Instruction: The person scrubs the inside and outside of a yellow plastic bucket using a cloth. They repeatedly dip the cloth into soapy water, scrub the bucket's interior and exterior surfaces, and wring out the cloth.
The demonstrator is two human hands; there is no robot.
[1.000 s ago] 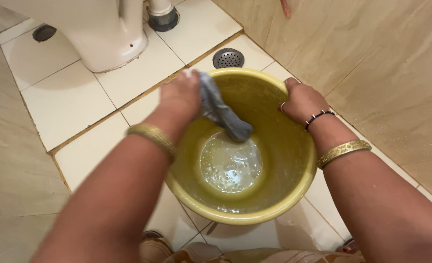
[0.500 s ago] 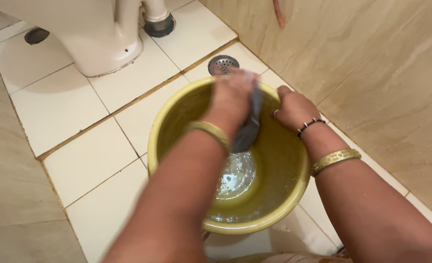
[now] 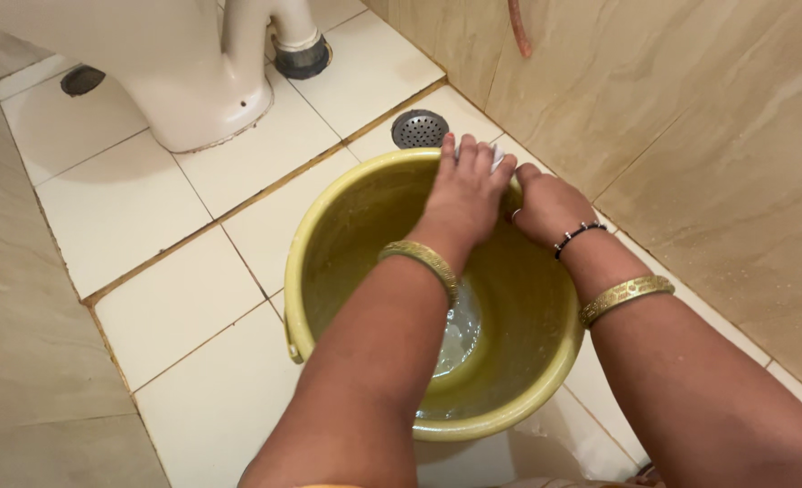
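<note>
A yellow-green plastic bucket (image 3: 347,244) stands on the white tiled floor, with a little soapy water (image 3: 461,336) at its bottom. My left hand (image 3: 464,194) reaches across to the bucket's far rim and presses a grey cloth (image 3: 496,155) against it; only a pale edge of the cloth peeks out past the fingertips. My right hand (image 3: 545,210) grips the rim just to the right, nearly touching the left hand. Both wrists wear gold bangles, and the right also has a dark beaded bracelet.
A white toilet base (image 3: 193,81) with its outlet pipe (image 3: 300,50) stands at the back. A round metal floor drain (image 3: 420,128) lies just beyond the bucket. Beige tiled walls (image 3: 690,136) close in on the right and left. A reddish hose (image 3: 519,27) hangs on the wall.
My left hand has swept with the cloth from the bucket's left inner side across to the far rim, next to my right hand. The right hand has kept its hold on the rim.
</note>
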